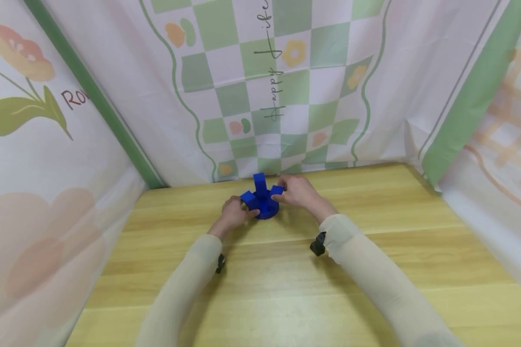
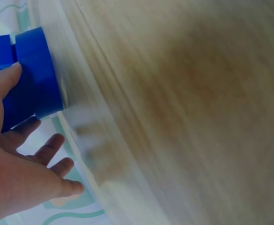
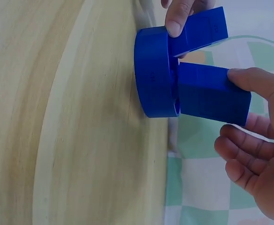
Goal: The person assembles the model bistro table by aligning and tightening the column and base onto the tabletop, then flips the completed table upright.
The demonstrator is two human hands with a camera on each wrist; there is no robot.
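A round blue base (image 1: 267, 212) sits near the back edge of the table, with blue rectangular blocks rising from it. My left hand (image 1: 233, 215) pinches the left block (image 1: 248, 198) low down, its thumb at the base's rim in the left wrist view and the other fingers spread. On the other side, my right hand (image 1: 303, 193) holds the right block (image 1: 277, 190) between thumb and fingers. In the right wrist view that block (image 3: 212, 93) leans slightly, its lower end at the base's opening. A third block (image 1: 259, 185) stands upright at the back, untouched.
The light wooden table (image 1: 278, 294) runs back to a patterned fabric curtain (image 1: 260, 103) close behind the blue base. More printed fabric hangs along the left (image 1: 47, 202) and right sides. Small black devices (image 1: 318, 244) are strapped at both wrists.
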